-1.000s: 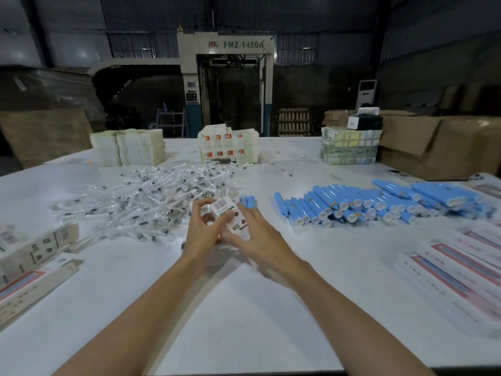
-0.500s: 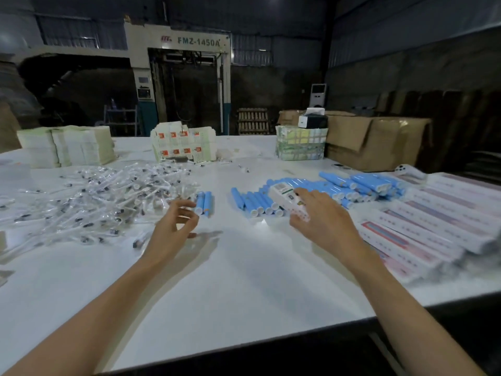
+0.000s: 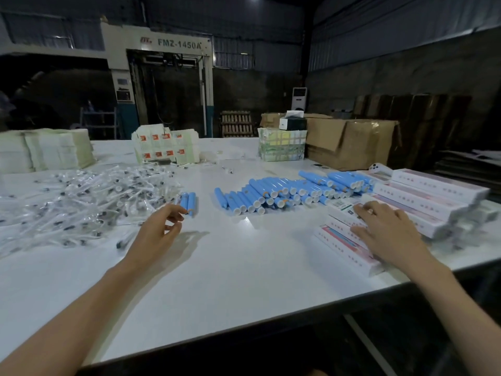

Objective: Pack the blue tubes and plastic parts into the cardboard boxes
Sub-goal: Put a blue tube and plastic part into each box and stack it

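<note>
My left hand [image 3: 162, 226] hovers over the white table [image 3: 230, 267] with fingers loosely curled and nothing in it. Its fingertips are just short of two blue tubes [image 3: 189, 202] lying apart from the rest. The main pile of blue tubes [image 3: 284, 191] lies at centre right. A heap of clear plastic parts [image 3: 81, 196] covers the left. My right hand [image 3: 385, 229] lies palm down on a white box with a green label [image 3: 340, 207], gripping it on top of the row of long white cardboard boxes [image 3: 423, 196] at the right.
Stacks of flat unfolded boxes [image 3: 162, 147] and pale sheets [image 3: 54, 150] stand at the back. A taped bundle [image 3: 282, 145] and a brown carton [image 3: 352, 142] sit at the back right. A phone [image 3: 379, 168] lies behind the boxes. The table's front edge [image 3: 298, 313] runs diagonally.
My right hand has carried the white box from the centre to the right and lowered it onto the row of boxes. My left hand let go of it and stayed near the two loose tubes.
</note>
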